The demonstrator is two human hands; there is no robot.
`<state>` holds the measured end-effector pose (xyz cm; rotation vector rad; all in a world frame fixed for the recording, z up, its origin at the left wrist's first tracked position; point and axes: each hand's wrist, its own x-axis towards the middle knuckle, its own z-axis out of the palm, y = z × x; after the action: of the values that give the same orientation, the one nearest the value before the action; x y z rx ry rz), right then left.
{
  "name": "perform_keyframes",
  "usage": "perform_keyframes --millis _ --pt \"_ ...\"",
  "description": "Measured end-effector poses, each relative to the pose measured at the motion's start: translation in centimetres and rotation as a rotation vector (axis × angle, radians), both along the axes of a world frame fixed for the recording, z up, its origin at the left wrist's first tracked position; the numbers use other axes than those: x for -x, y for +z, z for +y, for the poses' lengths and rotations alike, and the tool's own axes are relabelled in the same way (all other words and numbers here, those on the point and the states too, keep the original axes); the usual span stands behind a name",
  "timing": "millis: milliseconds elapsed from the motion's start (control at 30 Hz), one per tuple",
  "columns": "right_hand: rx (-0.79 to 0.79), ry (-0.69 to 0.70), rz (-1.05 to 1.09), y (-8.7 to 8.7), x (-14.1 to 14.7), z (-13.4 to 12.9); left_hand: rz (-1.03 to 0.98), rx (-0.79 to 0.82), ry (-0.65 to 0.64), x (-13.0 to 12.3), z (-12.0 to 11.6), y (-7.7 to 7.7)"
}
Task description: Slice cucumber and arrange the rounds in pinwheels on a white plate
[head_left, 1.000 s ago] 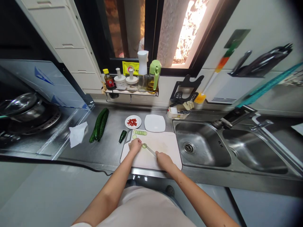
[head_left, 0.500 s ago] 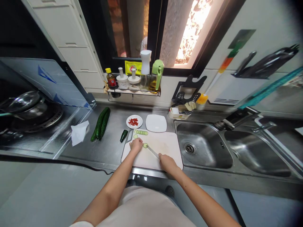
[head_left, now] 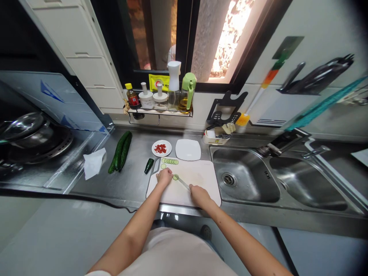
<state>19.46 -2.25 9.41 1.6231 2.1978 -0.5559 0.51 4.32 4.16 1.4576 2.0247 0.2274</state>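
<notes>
My right hand [head_left: 199,195] is wrapped round the handle of a knife [head_left: 183,182], whose blade points up and left across the white cutting board [head_left: 198,172]. The blade's tip meets a round cucumber slice [head_left: 175,177] lying on the board. My left hand [head_left: 165,176] is closed, its fingertips pinching the slice's left edge. Behind it, a row of overlapping cucumber slices [head_left: 171,161] and a single slice [head_left: 163,166] lie near the board's far left corner. A dark green cucumber end piece [head_left: 148,166] rests on the counter, left of the board.
Beyond the board stand a plate of chopped red pieces [head_left: 156,152] and a white square plate [head_left: 188,147]. Whole cucumbers [head_left: 120,152] and a crumpled paper towel [head_left: 94,163] lie leftward. A sink [head_left: 247,174] adjoins the right. Above, a rack [head_left: 161,112] holds seasonings.
The view has shifted slightly, so the scene sits a little further left. Both hands, the knife and the slice keep nearly the same positions on the board.
</notes>
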Motion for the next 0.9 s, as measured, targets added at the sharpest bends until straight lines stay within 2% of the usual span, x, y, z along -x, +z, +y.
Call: perform_keyframes --millis 433,900 --pt "-0.014 0.025 -0.017 0.0 0.2 0.5 0.009 0.007 -0.001 0.1 0.2 -0.3" --pt "-0.017 0.117 -0.069 1.6 0.2 1.4 0.021 0.017 -0.016 0.1 0.2 -0.1"
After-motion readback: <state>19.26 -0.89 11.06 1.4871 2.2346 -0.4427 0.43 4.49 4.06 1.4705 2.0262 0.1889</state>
